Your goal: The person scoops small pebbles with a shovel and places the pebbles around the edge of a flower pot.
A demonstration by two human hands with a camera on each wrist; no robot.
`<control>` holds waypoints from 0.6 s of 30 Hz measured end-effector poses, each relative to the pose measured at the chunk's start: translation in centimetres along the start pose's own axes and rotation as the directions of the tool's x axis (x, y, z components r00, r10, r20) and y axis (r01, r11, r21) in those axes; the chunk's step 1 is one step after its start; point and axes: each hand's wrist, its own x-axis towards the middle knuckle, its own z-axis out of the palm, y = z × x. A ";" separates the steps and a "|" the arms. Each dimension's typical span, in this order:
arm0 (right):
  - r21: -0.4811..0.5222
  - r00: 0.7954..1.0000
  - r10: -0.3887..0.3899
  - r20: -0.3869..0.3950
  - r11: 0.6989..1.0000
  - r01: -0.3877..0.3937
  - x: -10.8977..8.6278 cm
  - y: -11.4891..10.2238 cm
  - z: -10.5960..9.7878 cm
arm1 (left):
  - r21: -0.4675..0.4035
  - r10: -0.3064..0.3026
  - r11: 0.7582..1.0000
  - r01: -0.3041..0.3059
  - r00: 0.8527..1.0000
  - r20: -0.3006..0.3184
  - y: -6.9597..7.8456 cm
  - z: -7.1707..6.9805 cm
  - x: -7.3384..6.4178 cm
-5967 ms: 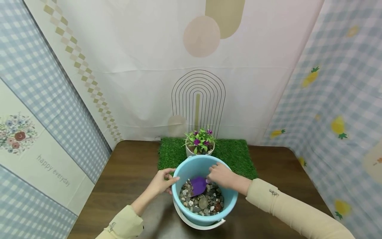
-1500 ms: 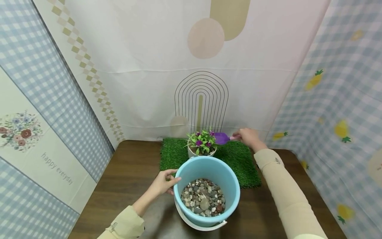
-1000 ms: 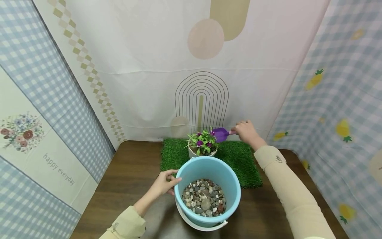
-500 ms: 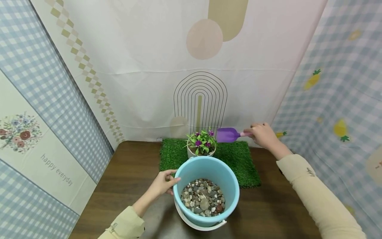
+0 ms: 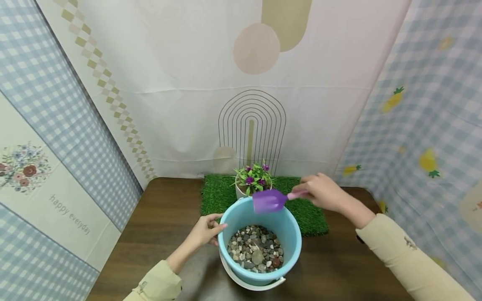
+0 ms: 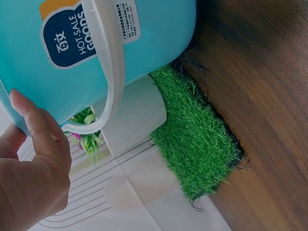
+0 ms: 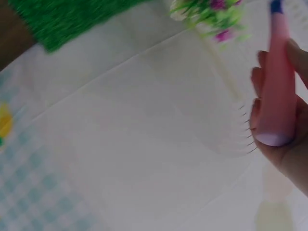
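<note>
A light blue bucket (image 5: 244,214) with pebbles (image 5: 256,251) in its bottom stands at the middle front of the table. My left hand (image 5: 203,230) pinches its left rim, thumb on top and fingers against the outer wall, as the left wrist view also shows. In my right hand (image 5: 321,192) I grip a toy shovel by its pink handle (image 7: 276,89). Its purple blade (image 5: 268,201), with no pebbles visible on it, overlaps the bucket's far rim in the head view. Just behind the bucket sits a white pot (image 5: 241,193) holding a plant with purple flowers (image 5: 256,175).
The pot rests on a green artificial grass mat (image 5: 222,190) at the back of the brown wooden table (image 5: 165,209). The bucket's white carrying handle (image 5: 260,288) hangs down in front. Printed cloths (image 5: 180,125) hang close behind the table and along both sides.
My right hand first worked the shovel in the pebbles, then held it beside the flower pot, and has now brought it back toward the bucket. The left hand stayed on the rim.
</note>
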 end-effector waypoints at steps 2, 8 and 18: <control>-0.003 0.999 -0.024 0.031 1.000 0.024 -0.2 -1.4 0.6 | 0.004 0.002 1.000 -0.002 1.000 -0.001 0.0 0.1 0.0; -0.162 0.991 -0.107 0.084 0.979 0.120 -0.3 -5.3 3.9 | 0.009 0.010 1.000 -0.010 1.000 -0.012 0.1 0.2 -0.1; -0.272 0.983 -0.144 0.111 0.947 0.170 1.0 -7.5 9.8 | -0.001 0.007 1.000 -0.007 1.000 -0.001 -0.1 0.2 0.1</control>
